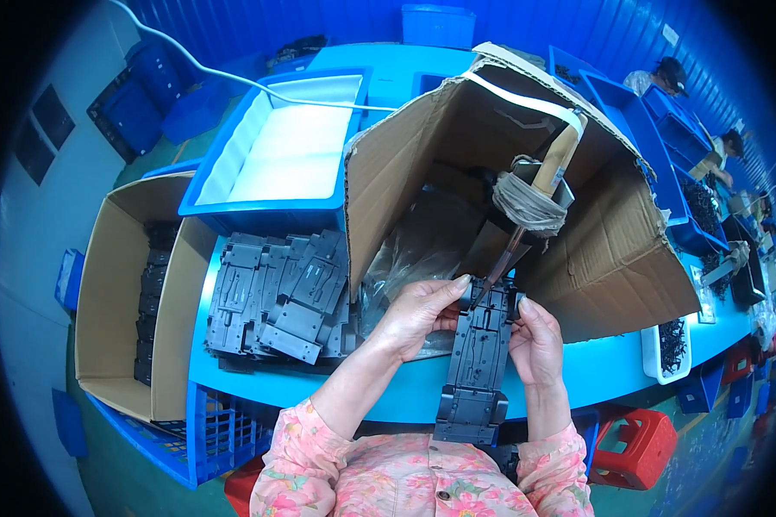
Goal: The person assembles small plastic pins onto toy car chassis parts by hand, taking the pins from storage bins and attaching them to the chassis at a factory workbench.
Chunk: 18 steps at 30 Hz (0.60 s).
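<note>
Left hand [418, 319] grasps the upper left side of a long black moulded-plastic part [476, 345], thumb on the rim; right hand [536, 343] grips its upper right side, thumb and bent fingers at the edge. Part is held up lengthwise over the near edge of the light-blue worktop [595, 366], its lower end toward the floral-print shirt [431, 474]. A wooden-handled tool with a metal shaft [556, 159], wrapped in pale cloth strips [528, 205], slants down to the part's far end; whether the tip touches, cannot tell.

Directly beyond the hands, a big brown cardboard box [599, 267] stands on the worktop, open side facing the person, crumpled clear plastic film [422, 233] inside. Near the left end of the worktop, piled black plastic parts [276, 293] overlap close to the near edge. Behind them: blue plastic tray with white lining [315, 142]. Off the left edge, an open tan carton [103, 319] holds more black pieces [151, 302]. Near edge, right: white tray [649, 349] of small black bits [671, 345]. Below that, red plastic stool [642, 444].
</note>
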Tool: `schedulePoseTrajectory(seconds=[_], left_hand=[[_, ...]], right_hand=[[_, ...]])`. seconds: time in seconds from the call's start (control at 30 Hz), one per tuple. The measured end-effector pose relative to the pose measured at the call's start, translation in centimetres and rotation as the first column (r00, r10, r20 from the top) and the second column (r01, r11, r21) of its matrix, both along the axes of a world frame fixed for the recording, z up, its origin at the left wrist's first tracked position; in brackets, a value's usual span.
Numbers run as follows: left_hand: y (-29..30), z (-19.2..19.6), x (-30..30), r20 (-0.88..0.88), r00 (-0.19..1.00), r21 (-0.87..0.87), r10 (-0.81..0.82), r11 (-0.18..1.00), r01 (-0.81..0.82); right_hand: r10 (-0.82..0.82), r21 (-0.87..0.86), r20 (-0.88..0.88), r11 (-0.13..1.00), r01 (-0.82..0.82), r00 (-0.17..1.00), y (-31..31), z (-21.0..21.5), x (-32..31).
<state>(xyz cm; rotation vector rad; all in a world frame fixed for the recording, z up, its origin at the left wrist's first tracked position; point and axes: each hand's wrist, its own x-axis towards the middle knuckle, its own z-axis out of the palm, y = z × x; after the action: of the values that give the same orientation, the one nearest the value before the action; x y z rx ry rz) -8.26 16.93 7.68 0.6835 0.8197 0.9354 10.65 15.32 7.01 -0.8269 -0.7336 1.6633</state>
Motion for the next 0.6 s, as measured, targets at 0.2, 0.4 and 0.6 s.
schedulePoseTrajectory(seconds=[0.2,0.4,0.6], left_hand=[[-0.02,0.27,0.07,-0.017,1.000,-0.016,0.014,1.000,-0.014],[-0.02,0.15,0.01,-0.014,1.000,-0.004,0.005,1.000,-0.005],[-0.06,0.11,0.02,-0.020,1.000,-0.001,0.012,1.000,-0.012]], right_hand=[[-0.003,-0.003,0.004,1.000,0.003,1.000,0.05,0.02,-0.01],[-0.005,-0.007,-0.006,1.000,0.005,1.000,0.03,0.08,-0.07],[-0.016,-0.009,0.000,1.000,0.016,1.000,0.00,0.03,-0.14]])
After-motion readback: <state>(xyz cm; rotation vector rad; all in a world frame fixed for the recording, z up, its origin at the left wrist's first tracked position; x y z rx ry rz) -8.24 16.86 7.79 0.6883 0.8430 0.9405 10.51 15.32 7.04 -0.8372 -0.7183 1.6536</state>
